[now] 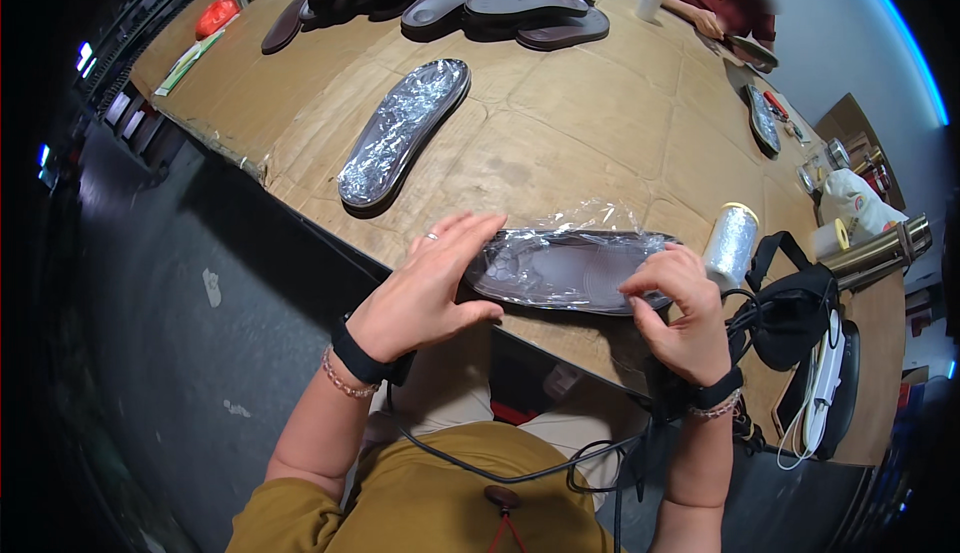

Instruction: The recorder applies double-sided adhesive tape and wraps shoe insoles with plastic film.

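Observation:
A dark brown shoe sole point(560, 271) lies crosswise at the table's near edge, partly covered by clear plastic film point(600, 218). Some of the film stands up crumpled along its far side. My left hand point(425, 278) rests at the sole's left end, fingers stretched out and thumb apart. At the right end, my right hand point(685, 308) is bent over the sole, thumb and forefinger close together at the film. A second sole point(405, 138), wrapped in shiny film, lies farther off to the left. Just right of my right hand stands a roll of clear film point(733, 243).
Several brown soles point(500, 3) are piled at the far side of the table point(560, 118). A black pouch point(795, 318) with cables and a white power strip point(823, 383) lie at right. Across the table, a person point(725, 3) holds a sole; another wrapped sole point(762, 120) lies nearby.

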Demonstrator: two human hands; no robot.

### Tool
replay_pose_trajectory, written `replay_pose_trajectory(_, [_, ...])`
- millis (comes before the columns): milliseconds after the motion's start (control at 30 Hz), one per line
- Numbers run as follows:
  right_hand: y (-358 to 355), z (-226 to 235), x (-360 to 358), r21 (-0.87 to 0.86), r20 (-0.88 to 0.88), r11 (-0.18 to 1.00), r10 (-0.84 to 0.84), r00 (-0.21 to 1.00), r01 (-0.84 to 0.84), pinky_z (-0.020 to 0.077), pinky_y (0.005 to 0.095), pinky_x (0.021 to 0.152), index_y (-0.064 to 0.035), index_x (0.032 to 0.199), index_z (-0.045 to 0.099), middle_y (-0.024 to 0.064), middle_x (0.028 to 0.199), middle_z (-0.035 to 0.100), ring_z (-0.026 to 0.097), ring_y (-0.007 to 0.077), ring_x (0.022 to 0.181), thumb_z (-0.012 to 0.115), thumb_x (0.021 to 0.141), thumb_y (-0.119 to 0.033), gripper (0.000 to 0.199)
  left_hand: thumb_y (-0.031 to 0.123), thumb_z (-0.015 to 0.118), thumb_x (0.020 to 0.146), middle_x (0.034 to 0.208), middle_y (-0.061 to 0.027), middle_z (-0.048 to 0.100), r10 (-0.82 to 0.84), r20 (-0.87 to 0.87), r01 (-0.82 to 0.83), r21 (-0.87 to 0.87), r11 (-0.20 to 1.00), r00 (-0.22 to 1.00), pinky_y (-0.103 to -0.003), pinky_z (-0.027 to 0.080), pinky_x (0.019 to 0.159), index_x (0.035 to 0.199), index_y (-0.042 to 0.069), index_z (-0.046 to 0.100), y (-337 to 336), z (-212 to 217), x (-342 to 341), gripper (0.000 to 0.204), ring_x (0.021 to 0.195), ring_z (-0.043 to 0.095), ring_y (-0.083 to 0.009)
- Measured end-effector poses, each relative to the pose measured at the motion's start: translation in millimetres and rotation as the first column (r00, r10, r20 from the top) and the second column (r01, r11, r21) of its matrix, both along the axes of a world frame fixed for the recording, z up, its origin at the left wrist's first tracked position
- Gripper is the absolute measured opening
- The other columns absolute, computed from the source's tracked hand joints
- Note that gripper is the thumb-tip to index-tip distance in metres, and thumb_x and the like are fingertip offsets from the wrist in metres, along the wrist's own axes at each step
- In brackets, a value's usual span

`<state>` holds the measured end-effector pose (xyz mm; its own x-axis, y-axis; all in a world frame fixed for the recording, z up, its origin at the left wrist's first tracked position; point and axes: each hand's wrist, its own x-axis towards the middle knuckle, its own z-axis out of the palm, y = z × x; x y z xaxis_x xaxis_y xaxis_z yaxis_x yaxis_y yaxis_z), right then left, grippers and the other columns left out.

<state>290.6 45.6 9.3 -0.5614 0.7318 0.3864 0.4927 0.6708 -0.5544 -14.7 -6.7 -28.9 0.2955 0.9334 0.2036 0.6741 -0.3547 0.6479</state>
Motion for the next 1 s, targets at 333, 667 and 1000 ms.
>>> replay_pose_trajectory(333, [-6,-1,1,0.093,-0.058,0.995,-0.032,0.998,0.037,0.0459,0.0439,0.104,-0.0062,0.097,0.074,0.0084,0.097,0.073,0.068,0.0277,0.104,0.075,0.079,0.001,0.020,0.021,0.076,0.090,0.103,-0.0127,0.073,-0.156,-0.151,0.172,0.100,0.980,0.976,-0.042,0.050,0.093,0.115,0.005,0.067,22,37,84,0.031,0.102,0.069,-0.0318])
replay_pose_trajectory(667, [-32,1,38,-0.102,-0.047,0.901,-0.427,0.903,0.421,0.0558,0.0357,0.077,0.0024,0.104,0.070,0.0153,0.094,0.072,0.072,0.0287,0.086,0.071,0.089,-0.001,0.015,0.026,0.067,0.095,0.087,-0.0174,0.073,-0.072,-0.102,0.053,-0.182,0.982,0.992,-0.046,0.055,0.076,0.097,0.002,0.069,39,43,101,0.023,0.086,0.070,-0.0389])
replay_pose_trajectory(1000, [-32,-11,31,-0.204,0.025,0.862,-0.470,0.882,0.465,0.0560,0.0394,0.072,0.0010,0.094,0.068,0.0174,0.090,0.072,0.073,0.0332,0.084,0.074,0.087,-0.007,0.012,0.024,0.064,0.097,0.085,-0.0228,0.069,-0.206,-0.020,0.197,-0.222,0.955,0.978,-0.046,0.053,0.073,0.096,-0.001,0.069,55,36,115,0.026,0.082,0.069,-0.0399])
